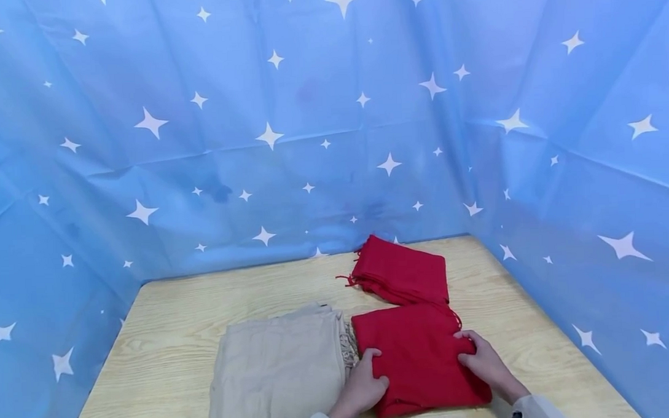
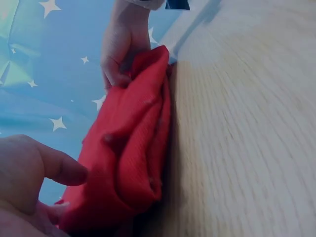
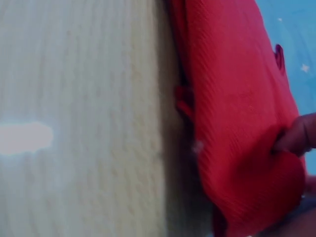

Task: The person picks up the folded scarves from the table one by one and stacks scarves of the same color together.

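Observation:
A folded red scarf (image 1: 412, 360) lies on the table between the two hands. My left hand (image 1: 358, 388) holds its left edge, the thumb on top. On the opposite edge, my right hand (image 1: 488, 362) grips the cloth; in the right wrist view its thumb (image 3: 292, 139) presses a dent into the fabric. The layered folds of the near side show in the left wrist view. A second folded red scarf (image 1: 405, 269) with fringe lies just behind the first. To the left, a folded beige scarf (image 1: 279, 371) with a fringed right side lies close to my left hand.
The pale wooden table (image 1: 167, 338) has a blue star-patterned curtain (image 1: 227, 145) behind it and along both sides. Bare wood shows left of the beige scarf and right of the red ones.

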{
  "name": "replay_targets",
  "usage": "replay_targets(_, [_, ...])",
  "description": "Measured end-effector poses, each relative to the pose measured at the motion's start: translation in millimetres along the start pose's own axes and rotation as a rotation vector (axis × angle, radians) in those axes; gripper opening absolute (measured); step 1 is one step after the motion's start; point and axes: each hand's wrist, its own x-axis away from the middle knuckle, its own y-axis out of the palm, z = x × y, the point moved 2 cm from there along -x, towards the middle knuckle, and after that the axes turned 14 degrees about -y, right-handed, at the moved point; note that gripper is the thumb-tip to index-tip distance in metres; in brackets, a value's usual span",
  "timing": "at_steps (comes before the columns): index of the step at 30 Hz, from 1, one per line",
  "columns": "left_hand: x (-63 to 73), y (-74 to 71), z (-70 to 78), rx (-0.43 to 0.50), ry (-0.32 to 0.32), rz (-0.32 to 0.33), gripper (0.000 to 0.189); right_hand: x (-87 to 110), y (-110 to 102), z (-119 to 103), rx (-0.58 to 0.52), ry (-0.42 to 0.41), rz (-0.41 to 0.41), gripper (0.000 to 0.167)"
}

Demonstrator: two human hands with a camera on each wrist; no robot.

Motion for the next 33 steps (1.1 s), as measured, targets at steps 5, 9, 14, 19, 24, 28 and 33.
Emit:
replay_targets(5, [2.5, 2.7, 7.1, 0.026, -0.071, 0.015, 0.033, -0.3, -10.6, -2.8, 0.014, -0.017, -0.037, 0.043])
replay_targets(9, [2.3, 1.0, 12.3, 0.056, -0.102, 0.027, 0.031, -6.1, -17.3, -2.3, 0.035, -0.027, -0.022, 0.035])
replay_targets(14, [-2.3, -3.5, 22.4, 0.120, -0.101, 0.098, 0.037, -21.9, -26.3, -7.6, 0.115, -0.052, 0.030, 0.025])
replay_targets(19, [-10.4, -8.5, 34.9, 0.154, -0.067, 0.137, 0.050, -37.4, -31.8, -12.0, 0.118, -0.053, 0.047, 0.029])
replay_targets(24, [-22.5, -16.2, 50.9, 0.115, -0.028, 0.118, 0.058, -57.2, -30.6, -11.9, 0.084, -0.060, 0.010, 0.040])
replay_targets(28, [-39.4, -25.1, 65.1, 0.090, 0.017, 0.105, 0.063, -74.0, -27.1, -10.8, 0.054, -0.049, -0.050, 0.054])
replay_targets(33, [-74.7, -40.3, 78.2, 0.109, 0.049, 0.103, 0.067, -95.9, -22.9, -12.0, -0.045, -0.009, -0.111, 0.073])
